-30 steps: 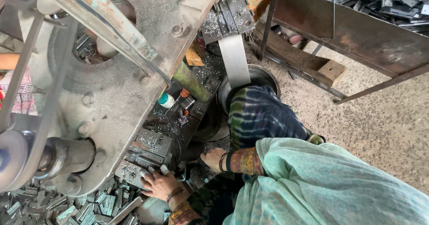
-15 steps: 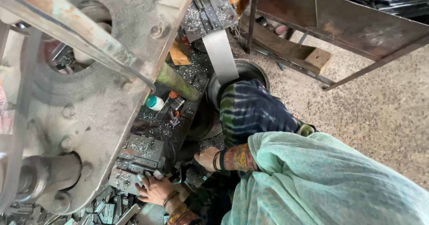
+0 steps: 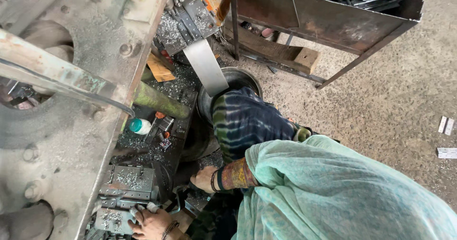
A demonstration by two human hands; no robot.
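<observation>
Towering over the left half of the view, a grimy grey press machine (image 3: 71,125) carries a bed strewn with metal shavings along its right edge. Behind it at the top right stands a rusty steel bin (image 3: 323,21) heaped with metal parts, a wooden block (image 3: 285,54) beneath it. A pale metal chute (image 3: 207,68) slopes down from the press into a round steel bowl (image 3: 240,78) on the concrete floor. Below that, a teal shawl (image 3: 342,192) covers the person's lap. At the bed's lower edge sits a metal die block (image 3: 126,187), dusted with shavings. The left hand (image 3: 152,225) rests at the block's lower corner, fingers curled against it, seemingly around a small pale piece. The right hand (image 3: 203,179), bangled at the wrist, lies just right of the block, fingers bent downward; what they grip cannot be told. A small green-capped bottle (image 3: 140,125) lies mid-bed.
</observation>
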